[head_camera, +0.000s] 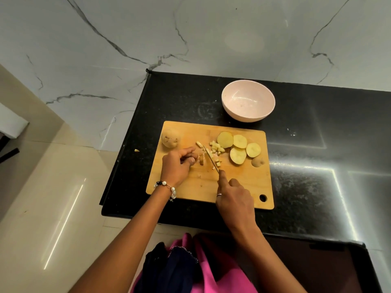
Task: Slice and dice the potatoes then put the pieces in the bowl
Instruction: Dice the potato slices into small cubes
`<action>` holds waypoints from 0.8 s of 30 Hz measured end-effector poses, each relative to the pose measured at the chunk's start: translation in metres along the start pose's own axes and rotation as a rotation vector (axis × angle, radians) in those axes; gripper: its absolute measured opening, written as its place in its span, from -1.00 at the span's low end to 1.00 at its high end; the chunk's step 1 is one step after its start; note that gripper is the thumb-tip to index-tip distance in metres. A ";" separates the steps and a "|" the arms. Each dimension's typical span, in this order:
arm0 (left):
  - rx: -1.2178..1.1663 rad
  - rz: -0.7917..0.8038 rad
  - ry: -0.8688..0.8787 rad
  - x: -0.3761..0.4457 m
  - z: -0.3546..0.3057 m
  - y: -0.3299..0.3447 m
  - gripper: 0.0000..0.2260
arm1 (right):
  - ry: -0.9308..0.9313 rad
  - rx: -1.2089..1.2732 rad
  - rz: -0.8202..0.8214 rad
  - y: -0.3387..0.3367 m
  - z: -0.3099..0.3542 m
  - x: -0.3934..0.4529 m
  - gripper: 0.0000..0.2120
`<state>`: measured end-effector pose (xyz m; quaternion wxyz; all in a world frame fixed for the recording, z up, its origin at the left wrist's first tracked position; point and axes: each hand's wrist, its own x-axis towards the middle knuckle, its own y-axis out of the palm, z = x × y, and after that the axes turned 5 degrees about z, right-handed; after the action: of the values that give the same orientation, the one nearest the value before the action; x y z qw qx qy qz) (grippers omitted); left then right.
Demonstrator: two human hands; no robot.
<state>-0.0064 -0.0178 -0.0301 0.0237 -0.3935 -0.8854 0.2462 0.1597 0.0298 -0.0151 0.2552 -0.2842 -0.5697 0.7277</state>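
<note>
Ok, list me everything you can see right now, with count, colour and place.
board: one, light wood, on the counter, hole at its near right corner
counter: one, black, against the marbled wall
bowl: one, pale pink, on the counter behind the board, looks empty
whole potato: one, tan, far left corner of the board
slices: four, pale yellow, right part of the board
end piece: one, tan, beside the slices
dice: a small pile, pale yellow, mid-board by the blade
stray bit: one, yellow, on the counter left of the board
knife: one, in the right hand, blade down among the dice
left hand: steadying a potato piece, beaded bracelet on the wrist
right hand: gripping the knife, ring on one finger
</note>
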 end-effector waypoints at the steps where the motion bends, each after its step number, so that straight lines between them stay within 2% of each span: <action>1: 0.029 -0.019 0.042 -0.002 0.000 0.001 -0.67 | -0.011 -0.060 -0.046 -0.001 -0.001 0.000 -0.42; 3: 0.182 -0.020 0.251 -0.004 -0.001 0.004 -0.59 | -0.016 -0.095 -0.137 -0.004 -0.004 -0.001 -0.43; 6: 0.544 0.042 0.555 -0.002 -0.003 0.010 -0.41 | -0.016 -0.121 -0.169 -0.011 -0.011 -0.001 -0.49; 9: 0.785 0.045 0.588 0.001 -0.004 0.014 -0.38 | 0.012 -0.127 -0.185 -0.016 -0.016 -0.002 -0.50; 13: 0.876 -0.011 0.518 0.007 0.002 0.016 -0.37 | 0.012 -0.114 -0.199 -0.016 -0.026 -0.006 -0.51; 17: 0.788 -0.046 0.461 0.011 0.007 0.014 -0.31 | 0.028 -0.048 -0.201 -0.016 -0.035 -0.012 -0.51; 21: 0.467 -0.113 0.407 0.013 0.008 0.011 -0.50 | 0.064 0.104 -0.189 -0.018 -0.033 -0.017 -0.58; 24: 0.266 -0.146 0.267 0.012 0.006 0.004 -0.54 | 0.020 0.323 -0.033 -0.012 -0.020 -0.016 -0.62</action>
<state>-0.0137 -0.0096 -0.0388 0.2104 -0.3507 -0.8604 0.3040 0.1864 0.0350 -0.0055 0.3152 -0.2373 -0.4475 0.8025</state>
